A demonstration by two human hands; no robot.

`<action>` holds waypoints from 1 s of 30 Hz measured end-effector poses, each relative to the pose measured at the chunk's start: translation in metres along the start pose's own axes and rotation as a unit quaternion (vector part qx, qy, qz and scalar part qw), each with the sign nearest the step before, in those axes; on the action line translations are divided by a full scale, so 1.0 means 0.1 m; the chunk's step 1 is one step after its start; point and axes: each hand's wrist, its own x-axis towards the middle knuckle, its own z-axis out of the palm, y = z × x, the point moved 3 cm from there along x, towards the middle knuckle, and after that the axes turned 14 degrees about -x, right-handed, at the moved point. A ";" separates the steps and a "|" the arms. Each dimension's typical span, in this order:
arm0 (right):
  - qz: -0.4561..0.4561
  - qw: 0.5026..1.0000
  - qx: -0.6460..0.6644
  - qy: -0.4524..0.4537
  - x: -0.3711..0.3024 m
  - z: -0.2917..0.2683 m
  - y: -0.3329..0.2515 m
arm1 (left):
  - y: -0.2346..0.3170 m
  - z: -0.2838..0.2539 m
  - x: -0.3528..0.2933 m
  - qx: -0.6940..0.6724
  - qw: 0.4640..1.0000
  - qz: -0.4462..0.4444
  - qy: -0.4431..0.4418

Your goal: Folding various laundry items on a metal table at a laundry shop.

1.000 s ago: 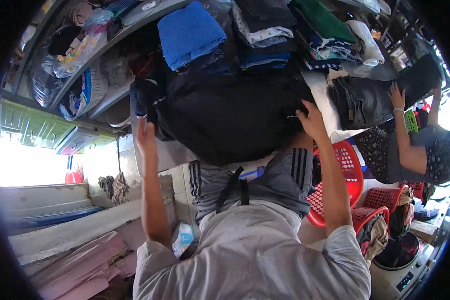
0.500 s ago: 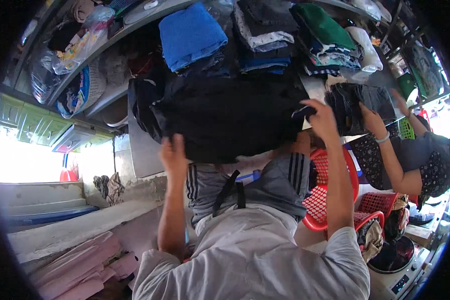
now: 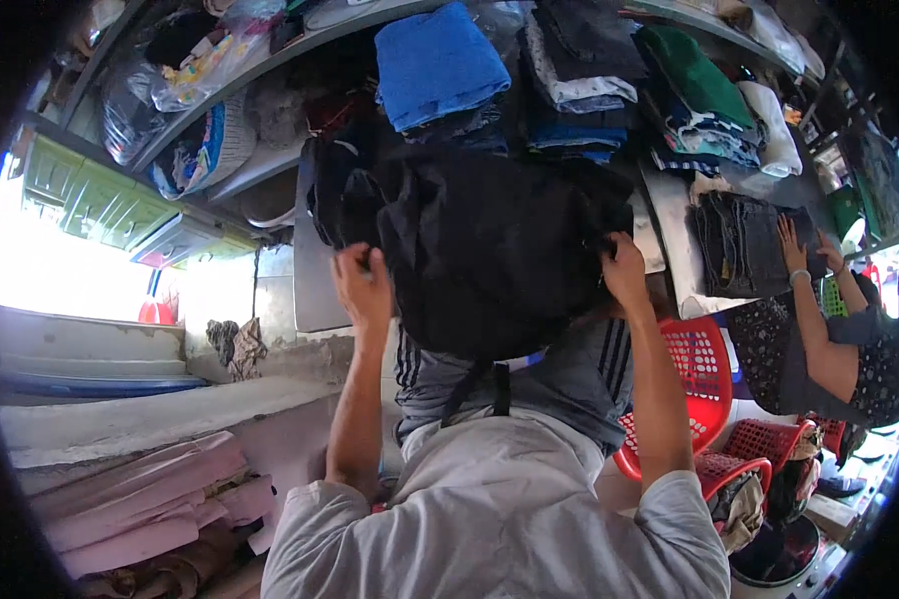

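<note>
A black cloth garment [image 3: 499, 260], its exact kind hidden by the folds, spreads over the table in front of me. Its near edge sags over the table's front toward my lap. At the left side my left hand [image 3: 363, 288] has its fingers curled, pinching the dark fabric. My right hand [image 3: 626, 272] is closed on the garment's right edge. More dark clothing [image 3: 332, 195] lies bunched against its left end. Just beyond are a folded blue cloth [image 3: 440, 65] on a dark pile, and a stack of dark and patterned folded clothes [image 3: 581, 95].
A green-topped clothes stack [image 3: 694, 80] stands at the back right. On the right, another person's hands [image 3: 794, 245] rest on folded dark jeans [image 3: 734, 240]. A red perforated plastic chair [image 3: 694, 374] is beside my right arm. Pink sheets [image 3: 150, 494] lie low on the left.
The black garment's near edge has dropped lower and its cloth has bunched up. My right hand has come down to its right edge. The view has shifted left.
</note>
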 end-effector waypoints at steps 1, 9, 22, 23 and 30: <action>0.000 1.000 0.014 0.005 -0.03 0.03 0.01 | 0.15 0.00 -0.09 -0.018 0.998 -0.027 -0.047; -0.012 0.999 -0.036 0.032 -0.10 0.02 -0.16 | 0.15 0.23 -0.42 0.213 0.962 0.030 -0.168; -0.002 0.960 0.186 0.209 0.12 -1.09 -0.50 | -0.59 -0.56 0.51 -0.370 0.894 -0.250 0.048; -0.054 0.950 0.158 0.263 0.12 -1.10 -0.59 | -0.62 -0.55 0.56 -0.436 0.862 -0.250 0.064; 0.028 0.998 -0.035 0.041 -0.06 -0.12 -0.65 | -1.07 -0.33 0.32 -0.020 0.993 0.080 -0.081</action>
